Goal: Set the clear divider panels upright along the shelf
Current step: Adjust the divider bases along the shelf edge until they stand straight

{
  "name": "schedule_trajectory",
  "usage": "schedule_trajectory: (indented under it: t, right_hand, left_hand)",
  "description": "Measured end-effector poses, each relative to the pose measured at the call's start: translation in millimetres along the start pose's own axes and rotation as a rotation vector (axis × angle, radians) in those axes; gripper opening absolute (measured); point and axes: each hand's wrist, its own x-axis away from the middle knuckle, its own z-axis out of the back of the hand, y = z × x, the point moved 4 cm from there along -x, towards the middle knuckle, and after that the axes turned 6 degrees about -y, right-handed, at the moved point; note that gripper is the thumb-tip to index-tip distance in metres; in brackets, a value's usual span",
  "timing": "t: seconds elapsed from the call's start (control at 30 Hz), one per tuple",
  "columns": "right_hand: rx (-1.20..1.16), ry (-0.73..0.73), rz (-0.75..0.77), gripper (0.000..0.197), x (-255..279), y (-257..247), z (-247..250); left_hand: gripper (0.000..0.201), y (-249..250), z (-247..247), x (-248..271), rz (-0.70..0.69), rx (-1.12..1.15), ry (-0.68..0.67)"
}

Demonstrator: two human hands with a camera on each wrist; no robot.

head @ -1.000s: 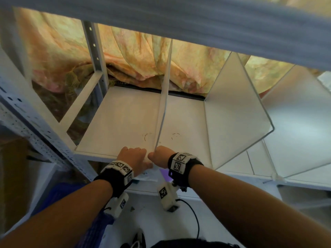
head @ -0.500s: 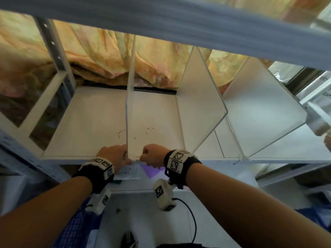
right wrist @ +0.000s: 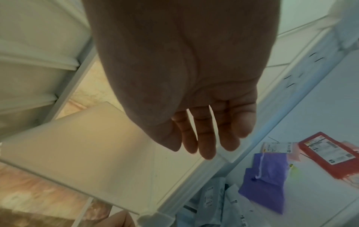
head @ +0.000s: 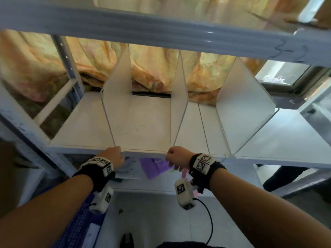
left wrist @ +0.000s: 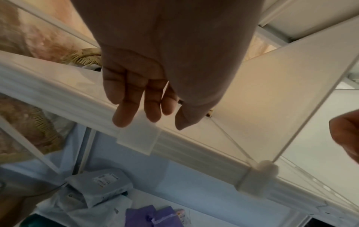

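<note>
Divider panels (head: 118, 97) stand clipped at shelf (head: 86, 122) front edge; left hand (head: 112, 156) and right hand (head: 176, 156) loose, holding nothing, so a knock could unseat a clip (left wrist: 139, 139).

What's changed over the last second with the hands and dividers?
The hands have parted: the left hand stays at the front foot of the left divider, while the right hand moved right to the foot of the middle divider, gripping nothing. All three dividers remain upright on the shelf.
</note>
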Motion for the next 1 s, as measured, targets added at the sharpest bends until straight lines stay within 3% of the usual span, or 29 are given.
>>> schedule_trajectory:
  t: [0.2, 0.37, 0.5, 0.67, 0.77, 1.0]
  right_hand:
    - [-0.063, 0.048, 0.017, 0.015, 21, 57, 15]
    - [0.045, 0.159, 0.01, 0.029, 18, 68, 33]
    - [0.245, 0.161, -0.028, 0.05, -12, 52, 49]
    - [0.311, 0.158, -0.033, 0.044, -53, 23, 51]
    - [0.33, 0.152, -0.076, 0.044, -75, 14, 47]
    - [0.265, 0.084, -0.106, 0.034, -87, 17, 43]
  left_hand:
    - [0.016, 57, -25, 33, -0.076, 0.005, 0.019]
    - [0.019, 88, -27, 44, -0.116, 0.013, 0.122]
    - [0.047, 115, -10, 25, -0.222, -0.052, 0.18]
    - [0.086, 147, -7, -36, -0.347, -0.161, 0.11]
    - [0.091, 161, -13, -61, -0.423, -0.187, 0.088]
    - [0.093, 157, -28, -84, -0.501, -0.102, 0.175]
